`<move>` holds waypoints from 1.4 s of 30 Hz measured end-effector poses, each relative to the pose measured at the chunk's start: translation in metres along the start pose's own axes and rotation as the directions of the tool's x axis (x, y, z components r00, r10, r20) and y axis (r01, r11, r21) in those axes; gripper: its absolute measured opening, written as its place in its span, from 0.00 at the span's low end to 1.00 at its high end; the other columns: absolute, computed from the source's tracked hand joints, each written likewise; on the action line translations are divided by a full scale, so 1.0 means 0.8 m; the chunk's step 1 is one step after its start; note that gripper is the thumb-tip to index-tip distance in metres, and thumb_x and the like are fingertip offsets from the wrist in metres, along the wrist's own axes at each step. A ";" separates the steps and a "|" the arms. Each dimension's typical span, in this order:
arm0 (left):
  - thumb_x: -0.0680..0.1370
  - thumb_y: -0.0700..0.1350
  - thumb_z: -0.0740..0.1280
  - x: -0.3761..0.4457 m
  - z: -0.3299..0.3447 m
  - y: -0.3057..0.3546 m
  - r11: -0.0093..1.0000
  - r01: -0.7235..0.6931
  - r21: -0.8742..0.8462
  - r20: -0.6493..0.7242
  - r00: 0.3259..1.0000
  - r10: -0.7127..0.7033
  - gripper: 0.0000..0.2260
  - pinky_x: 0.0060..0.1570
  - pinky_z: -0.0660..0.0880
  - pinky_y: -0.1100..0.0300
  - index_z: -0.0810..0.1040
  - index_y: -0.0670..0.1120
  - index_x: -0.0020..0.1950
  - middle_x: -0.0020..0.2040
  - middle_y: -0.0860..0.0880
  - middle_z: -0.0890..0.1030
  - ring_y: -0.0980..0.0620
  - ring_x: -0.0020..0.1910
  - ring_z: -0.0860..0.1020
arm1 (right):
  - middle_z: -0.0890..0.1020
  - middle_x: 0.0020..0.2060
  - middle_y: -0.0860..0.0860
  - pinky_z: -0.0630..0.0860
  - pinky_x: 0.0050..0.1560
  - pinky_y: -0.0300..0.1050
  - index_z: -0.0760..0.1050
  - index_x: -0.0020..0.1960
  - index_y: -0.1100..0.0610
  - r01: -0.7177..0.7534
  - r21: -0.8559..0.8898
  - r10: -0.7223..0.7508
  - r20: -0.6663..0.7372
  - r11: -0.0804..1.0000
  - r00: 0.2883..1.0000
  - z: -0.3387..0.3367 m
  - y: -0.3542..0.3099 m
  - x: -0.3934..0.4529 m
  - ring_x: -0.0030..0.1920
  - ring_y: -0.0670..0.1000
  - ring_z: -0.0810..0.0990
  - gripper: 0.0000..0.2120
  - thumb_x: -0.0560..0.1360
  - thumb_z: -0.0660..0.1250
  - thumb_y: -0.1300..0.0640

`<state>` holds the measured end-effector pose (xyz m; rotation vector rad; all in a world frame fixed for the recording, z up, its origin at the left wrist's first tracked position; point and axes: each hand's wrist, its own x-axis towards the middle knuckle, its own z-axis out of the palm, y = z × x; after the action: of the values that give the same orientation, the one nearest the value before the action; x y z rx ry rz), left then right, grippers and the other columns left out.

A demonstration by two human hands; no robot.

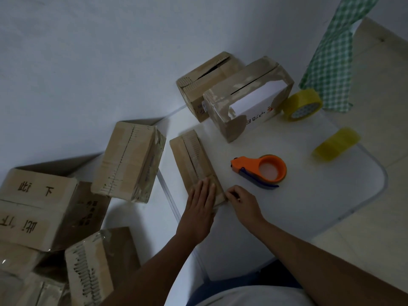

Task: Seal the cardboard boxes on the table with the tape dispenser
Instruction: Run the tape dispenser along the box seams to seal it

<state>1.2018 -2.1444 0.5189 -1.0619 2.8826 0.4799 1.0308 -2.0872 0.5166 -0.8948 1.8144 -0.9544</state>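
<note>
Left grip (202,200) flat on flat box (195,165), right grip (239,200) pinching its corner, tape dispenser (261,170) just beside

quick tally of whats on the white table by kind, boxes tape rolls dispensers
cardboard boxes: 3, a flat box under the left hand with the right hand at its corner, a brown box and a white-panelled box at the back
yellow tape rolls: 2, and
orange tape dispenser: 1
total: 6
</note>
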 end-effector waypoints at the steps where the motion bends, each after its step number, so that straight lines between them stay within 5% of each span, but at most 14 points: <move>1: 0.78 0.47 0.69 0.000 0.000 0.000 1.000 0.002 0.002 0.020 1.000 -0.003 0.40 0.77 0.41 0.49 0.47 0.41 0.81 0.81 0.40 0.46 0.41 0.80 0.44 | 0.78 0.39 0.48 0.73 0.43 0.42 0.74 0.43 0.53 0.011 -0.007 -0.011 -0.004 1.000 1.000 0.001 0.000 0.001 0.42 0.47 0.77 0.07 0.80 0.63 0.59; 11: 0.70 0.37 0.70 0.001 0.002 0.005 0.999 0.050 0.009 0.062 0.997 -0.050 0.46 0.77 0.43 0.46 0.46 0.42 0.81 0.81 0.41 0.46 0.41 0.80 0.42 | 0.72 0.50 0.54 0.72 0.50 0.45 0.67 0.50 0.56 -0.013 -0.224 0.036 0.102 0.975 0.994 0.014 -0.001 0.028 0.48 0.52 0.73 0.03 0.82 0.58 0.58; 15: 0.70 0.39 0.72 0.001 0.002 0.002 0.999 0.048 0.005 0.063 0.997 -0.048 0.47 0.77 0.42 0.48 0.46 0.42 0.81 0.81 0.41 0.45 0.41 0.80 0.42 | 0.71 0.61 0.56 0.72 0.60 0.50 0.69 0.63 0.59 -0.012 -0.328 0.091 0.224 0.945 0.970 -0.003 -0.001 0.027 0.57 0.55 0.74 0.11 0.82 0.56 0.61; 22: 0.69 0.40 0.74 0.000 0.003 0.000 0.999 0.026 -0.019 0.026 0.999 -0.025 0.48 0.76 0.51 0.42 0.46 0.42 0.81 0.81 0.41 0.45 0.40 0.80 0.44 | 0.75 0.68 0.54 0.66 0.69 0.39 0.67 0.73 0.58 0.028 -0.180 -0.007 0.121 0.983 0.993 -0.013 -0.024 -0.032 0.67 0.50 0.73 0.20 0.82 0.56 0.64; 26: 0.68 0.41 0.75 0.002 0.004 0.001 0.999 0.016 -0.036 0.020 1.000 -0.015 0.49 0.75 0.55 0.40 0.47 0.42 0.81 0.81 0.41 0.47 0.40 0.80 0.44 | 0.72 0.70 0.56 0.62 0.62 0.30 0.57 0.77 0.58 -0.009 -0.195 0.046 0.183 0.981 0.982 -0.001 -0.037 -0.043 0.67 0.52 0.72 0.25 0.81 0.55 0.64; 30: 0.68 0.42 0.75 0.000 0.003 0.001 1.000 0.012 -0.025 0.012 1.000 -0.012 0.48 0.75 0.55 0.40 0.48 0.41 0.81 0.81 0.40 0.47 0.40 0.80 0.44 | 0.68 0.72 0.57 0.64 0.68 0.40 0.50 0.79 0.55 -0.025 -0.216 0.090 0.294 0.976 0.951 -0.005 -0.040 -0.041 0.69 0.54 0.69 0.29 0.81 0.56 0.64; 33: 0.71 0.44 0.73 -0.001 0.003 -0.007 0.999 -0.008 -0.032 0.043 0.999 0.010 0.47 0.75 0.55 0.39 0.47 0.42 0.81 0.81 0.41 0.45 0.41 0.80 0.42 | 0.61 0.76 0.52 0.58 0.71 0.38 0.52 0.79 0.55 -0.090 -0.125 0.127 0.326 0.988 0.937 -0.017 -0.032 -0.037 0.75 0.49 0.61 0.28 0.81 0.57 0.64; 39: 0.73 0.45 0.71 0.002 0.006 -0.023 0.997 -0.071 0.018 0.063 0.996 0.070 0.45 0.77 0.50 0.43 0.45 0.45 0.81 0.82 0.44 0.45 0.43 0.80 0.44 | 0.65 0.74 0.52 0.60 0.73 0.40 0.59 0.77 0.57 -0.076 -0.149 0.125 0.350 0.986 0.928 -0.020 -0.032 -0.039 0.73 0.50 0.64 0.26 0.80 0.57 0.66; 42: 0.77 0.57 0.67 0.005 0.000 -0.027 0.993 -0.114 0.025 0.039 0.993 0.113 0.39 0.77 0.52 0.44 0.50 0.45 0.81 0.81 0.45 0.49 0.45 0.80 0.46 | 0.65 0.74 0.53 0.57 0.69 0.35 0.61 0.76 0.58 0.009 -0.258 0.075 0.313 0.966 0.947 -0.025 -0.031 -0.033 0.73 0.50 0.65 0.24 0.81 0.58 0.62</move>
<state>1.2127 -2.1626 0.5120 -0.8786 2.9190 0.4586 1.0266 -2.0704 0.5547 -1.1055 1.6843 -0.5193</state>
